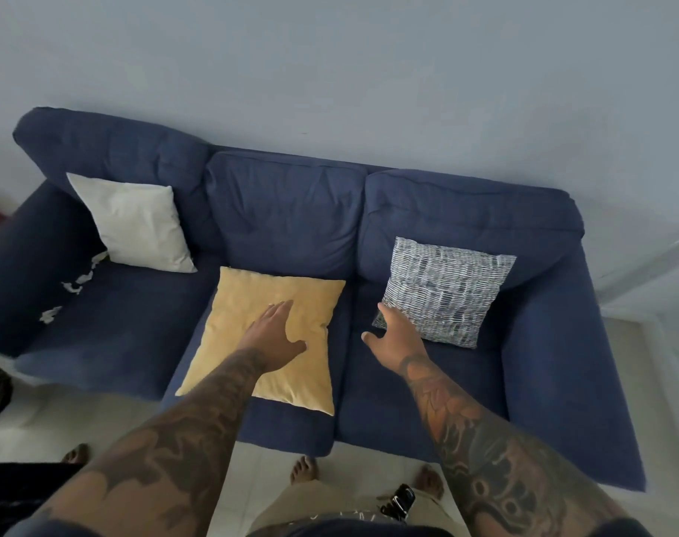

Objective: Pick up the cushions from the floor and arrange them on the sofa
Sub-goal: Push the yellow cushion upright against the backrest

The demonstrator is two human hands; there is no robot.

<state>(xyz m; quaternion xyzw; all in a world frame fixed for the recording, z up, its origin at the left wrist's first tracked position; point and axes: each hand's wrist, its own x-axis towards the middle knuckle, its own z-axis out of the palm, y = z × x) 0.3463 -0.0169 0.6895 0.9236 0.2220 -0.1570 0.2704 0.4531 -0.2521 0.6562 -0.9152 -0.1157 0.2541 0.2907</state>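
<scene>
A yellow cushion (270,335) is pressed flat under the left hand (277,331), fingers spread apart. The patterned cushion (444,290) is touched at its corner by the right hand (394,337), fingers open. Three cushions are counted on the sofa (291,211), including a white cushion (134,222) far left.

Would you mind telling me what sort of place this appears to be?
Probably a home living room: a blue sofa against a plain wall, loose cushions such as the yellow cushion on it, and a pale tiled floor.

No words, labels, brand names, numbers or signs can be read anywhere in this view; every surface shown is unlettered
</scene>
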